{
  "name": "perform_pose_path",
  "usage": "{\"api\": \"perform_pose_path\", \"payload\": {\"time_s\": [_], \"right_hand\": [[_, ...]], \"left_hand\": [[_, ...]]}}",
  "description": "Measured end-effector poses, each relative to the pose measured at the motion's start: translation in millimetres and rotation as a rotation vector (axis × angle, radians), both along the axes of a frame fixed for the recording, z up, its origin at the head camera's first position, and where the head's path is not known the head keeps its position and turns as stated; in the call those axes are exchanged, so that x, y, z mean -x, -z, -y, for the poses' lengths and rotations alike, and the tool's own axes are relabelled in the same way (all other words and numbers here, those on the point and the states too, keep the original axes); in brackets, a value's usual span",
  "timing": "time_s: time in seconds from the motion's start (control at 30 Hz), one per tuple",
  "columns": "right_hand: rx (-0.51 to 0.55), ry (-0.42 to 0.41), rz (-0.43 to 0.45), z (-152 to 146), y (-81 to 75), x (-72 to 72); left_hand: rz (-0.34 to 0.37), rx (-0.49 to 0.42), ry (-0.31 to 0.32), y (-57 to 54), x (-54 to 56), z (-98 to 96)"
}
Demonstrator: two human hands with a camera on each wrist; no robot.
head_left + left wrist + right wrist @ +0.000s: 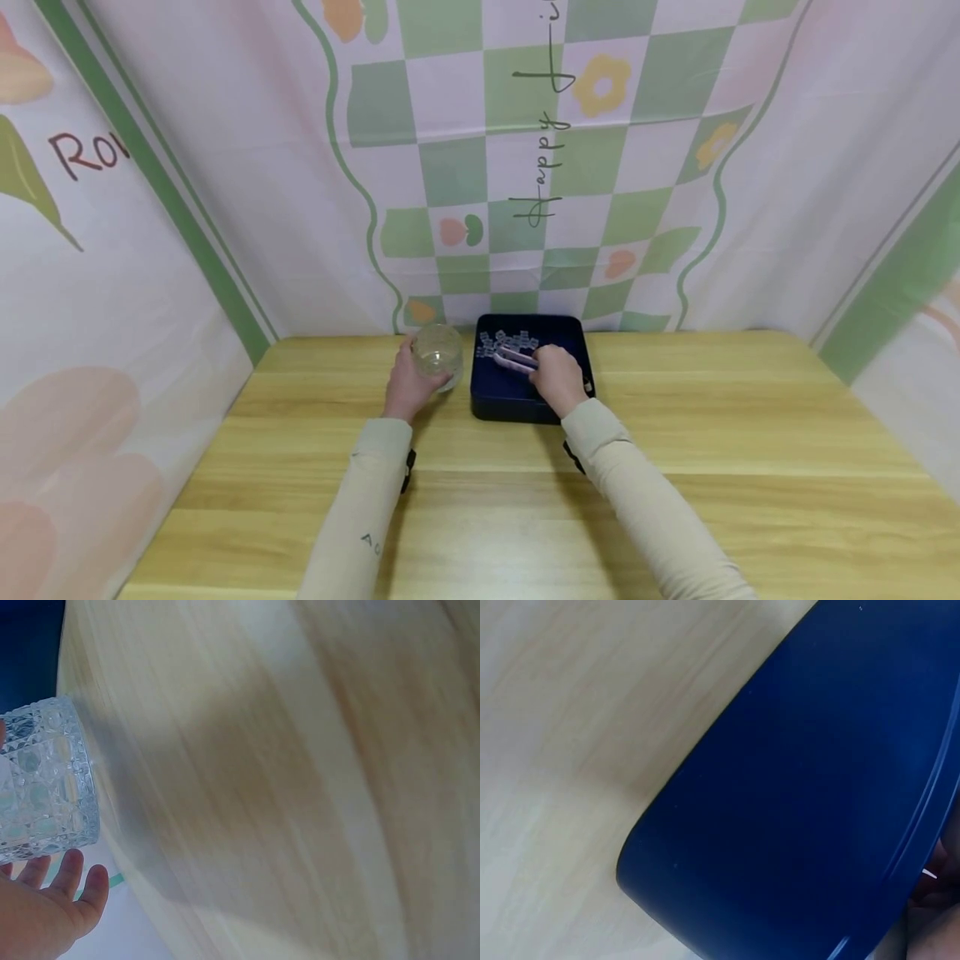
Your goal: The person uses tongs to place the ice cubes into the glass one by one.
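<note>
My left hand (409,385) holds a clear glass cup (441,340) just left of a dark blue tray (517,411). In the left wrist view, a raised pattern covers the cup (45,784), and the fingers (69,874) lie along its side. Over the tray, my right hand (558,379) grips pale pinkish tongs (514,360). Their tips point left at several small clear cubes (517,341) inside the tray; whether they pinch one is too small to tell. The tray wall (780,795) hides most of the right hand in the right wrist view.
The tray stands on a wooden table (480,517), near its back edge. A patterned cloth (517,167) hangs directly behind the table. A small light object (588,386) shows at the tray's right side, beside the right hand.
</note>
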State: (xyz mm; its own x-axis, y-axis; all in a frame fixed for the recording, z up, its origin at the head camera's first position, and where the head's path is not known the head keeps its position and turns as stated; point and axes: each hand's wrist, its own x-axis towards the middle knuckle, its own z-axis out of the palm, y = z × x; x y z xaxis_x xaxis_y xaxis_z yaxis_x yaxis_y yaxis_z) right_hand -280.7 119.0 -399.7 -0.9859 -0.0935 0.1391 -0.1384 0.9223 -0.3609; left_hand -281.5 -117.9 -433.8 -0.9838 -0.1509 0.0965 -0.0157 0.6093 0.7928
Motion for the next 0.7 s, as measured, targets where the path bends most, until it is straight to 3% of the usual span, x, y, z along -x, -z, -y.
{"api": "perform_pose_path", "payload": {"time_s": [0.7], "right_hand": [[-0.003,-0.029,-0.016,-7.5,0.8,-0.6]], "left_hand": [[0.005,0.007,-0.009,-1.2,-1.6,-0.5]]}}
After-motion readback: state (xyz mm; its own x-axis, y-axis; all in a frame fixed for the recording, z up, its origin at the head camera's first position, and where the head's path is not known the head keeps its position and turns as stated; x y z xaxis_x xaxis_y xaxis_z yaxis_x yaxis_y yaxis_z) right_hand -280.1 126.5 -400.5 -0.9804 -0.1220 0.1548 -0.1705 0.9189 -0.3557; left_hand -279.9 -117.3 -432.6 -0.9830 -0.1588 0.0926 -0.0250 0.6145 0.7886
